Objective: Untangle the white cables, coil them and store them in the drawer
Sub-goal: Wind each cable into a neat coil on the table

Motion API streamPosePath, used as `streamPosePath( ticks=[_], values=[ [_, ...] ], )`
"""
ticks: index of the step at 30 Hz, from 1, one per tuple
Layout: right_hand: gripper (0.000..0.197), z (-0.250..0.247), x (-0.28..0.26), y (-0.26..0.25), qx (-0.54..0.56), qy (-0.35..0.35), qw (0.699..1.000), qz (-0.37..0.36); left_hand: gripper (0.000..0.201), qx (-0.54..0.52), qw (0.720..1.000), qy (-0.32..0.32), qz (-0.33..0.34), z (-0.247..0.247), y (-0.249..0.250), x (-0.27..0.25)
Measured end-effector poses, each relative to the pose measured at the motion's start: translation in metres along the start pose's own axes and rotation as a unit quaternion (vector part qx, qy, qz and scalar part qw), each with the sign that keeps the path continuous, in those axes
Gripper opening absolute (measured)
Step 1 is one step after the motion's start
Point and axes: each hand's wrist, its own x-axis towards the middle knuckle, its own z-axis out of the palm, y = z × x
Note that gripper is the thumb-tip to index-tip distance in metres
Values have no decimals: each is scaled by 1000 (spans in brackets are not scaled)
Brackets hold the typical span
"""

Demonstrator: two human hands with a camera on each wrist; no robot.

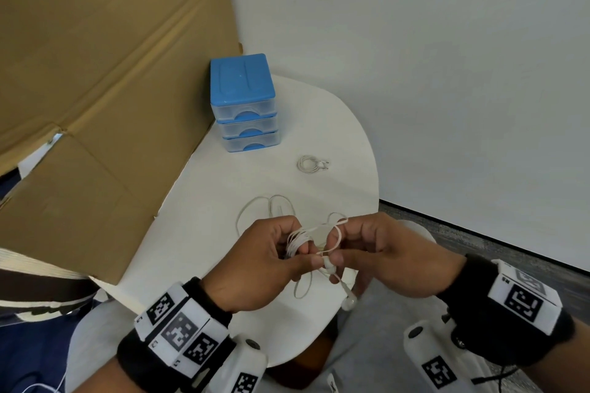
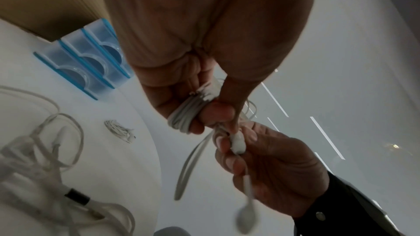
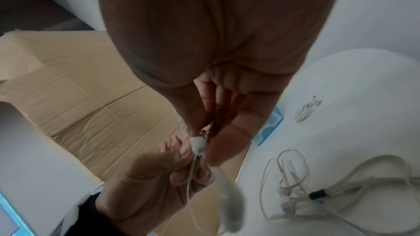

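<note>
1. Two hands over the tabletop (image 1: pixel 348 150): left hand (image 1: pixel 261 260) fingers wound in earphone cable (image 1: pixel 295 241).
2. Right hand (image 1: pixel 380 252) pinching its earbud end (image 1: pixel 329 265), just beside.
3. Drawer unit (image 1: pixel 244 102) well beyond.

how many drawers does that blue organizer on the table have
3, stacked in the blue organizer: top drawer, middle drawer, bottom drawer. All look shut; none seems hidden.

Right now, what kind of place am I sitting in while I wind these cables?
Probably an office corner or a makeshift workstation: a small round white table against a plain white wall, a flattened cardboard sheet propped as a screen, and a blue desktop drawer unit for small items.
</note>
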Motion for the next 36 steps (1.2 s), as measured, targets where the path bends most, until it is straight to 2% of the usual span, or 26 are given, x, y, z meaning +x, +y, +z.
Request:
streamPosePath(
  ticks=[4,8,11,14,17,19,22,27,29,31,33,36],
  values=[
    [6,2,-2,-3,-78,4,996,-32,20,-30,999,37,-13,-4,0,3],
    [8,5,-1,2,-126,41,990,-55,19,-133,984,106,-44,-11,3,6],
    [14,5,2,6,-140,73,986,-49,24,-182,976,110,-47,-13,6,6],
    [14,1,4,10,-104,120,986,-45,25,-167,980,109,-28,-12,8,5],
    [29,-3,5,11,-80,152,984,-38,23,-133,985,112,-2,-12,13,3],
    [38,-4,6,10,-73,156,985,-35,19,-120,987,109,0,-12,20,1],
    [50,-2,6,6,-61,160,984,-45,35,-89,992,93,-9,-9,28,-1],
    [69,7,3,-6,-78,115,987,-78,39,-40,998,53,9,-3,43,-9],
    [60,12,2,-10,-35,62,993,-96,37,-50,997,47,24,-1,50,-13],
    [32,15,0,-15,36,30,993,-109,35,-76,995,54,29,-1,57,-15],
    [16,13,-1,-22,89,77,987,-110,34,-97,993,66,25,-5,60,-16],
    [14,1,0,-24,118,161,976,-92,35,-134,986,92,17,-16,57,-12]
  ],
)
